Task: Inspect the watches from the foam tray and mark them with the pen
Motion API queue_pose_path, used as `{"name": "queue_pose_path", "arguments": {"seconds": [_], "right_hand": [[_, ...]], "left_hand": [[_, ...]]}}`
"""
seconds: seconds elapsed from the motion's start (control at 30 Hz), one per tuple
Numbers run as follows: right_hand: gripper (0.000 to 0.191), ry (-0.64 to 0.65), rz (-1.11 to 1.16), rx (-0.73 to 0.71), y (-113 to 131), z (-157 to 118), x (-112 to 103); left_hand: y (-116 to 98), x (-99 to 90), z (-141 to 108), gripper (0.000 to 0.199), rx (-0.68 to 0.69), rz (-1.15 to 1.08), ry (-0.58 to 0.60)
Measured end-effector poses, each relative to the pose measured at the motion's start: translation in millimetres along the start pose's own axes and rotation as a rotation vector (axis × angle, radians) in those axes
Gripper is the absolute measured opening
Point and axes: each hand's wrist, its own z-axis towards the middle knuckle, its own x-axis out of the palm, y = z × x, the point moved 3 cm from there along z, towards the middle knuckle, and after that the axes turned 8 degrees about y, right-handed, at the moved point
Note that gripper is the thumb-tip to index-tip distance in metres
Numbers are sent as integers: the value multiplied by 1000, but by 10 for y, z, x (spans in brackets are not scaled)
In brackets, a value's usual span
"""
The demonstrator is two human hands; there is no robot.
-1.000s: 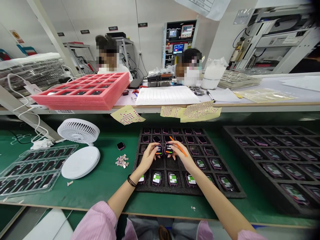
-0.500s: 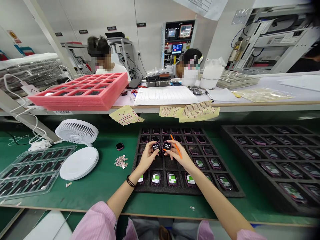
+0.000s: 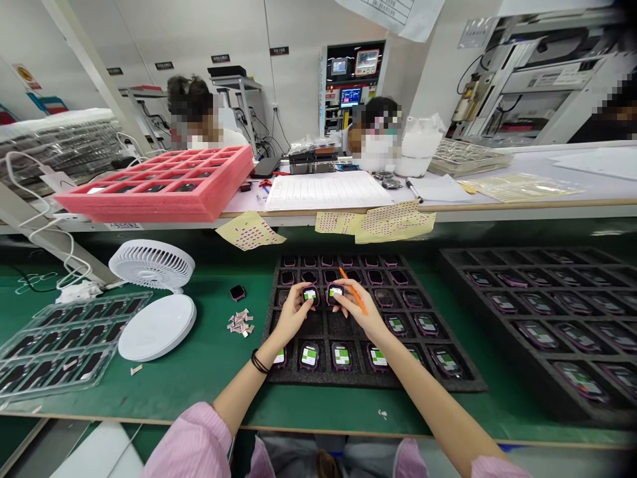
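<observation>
In the head view, the left hand (image 3: pixel 293 313) has its grip closed, fingertips pinching a smartwatch (image 3: pixel 310 295) in the black foam tray (image 3: pixel 318 380). The right hand (image 3: pixel 359 317) grips a second smartwatch (image 3: pixel 335 293) just beside it, over the tray's far rows, with an orange stylus (image 3: pixel 354 291) lying along it. A slip from either grip could knock the neighbouring watches, and the stylus tip could scratch a screen. Green-and-white screen labels (image 3: pixel 309 356) fill the near row, but their print is too small to read.
</observation>
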Motion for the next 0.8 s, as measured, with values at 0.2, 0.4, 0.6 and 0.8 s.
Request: {"name": "queue_pose_path", "arguments": {"seconds": [0.2,0.4,0.6,0.8], "right_hand": [[30,-10,27,10,-7,0,9],[35,23,45,13,-8,8,31],[43,67,39,-9,-38,19,40],[32,12,27,3,-30,16,26]], "left_hand": [[6,-9,7,38,8,1,-6],[17,-2,2,37,10,-8,13],[-30,20,-13,45,13,52,17],[-49,13,-2,35,-6,-2,-25]]}}
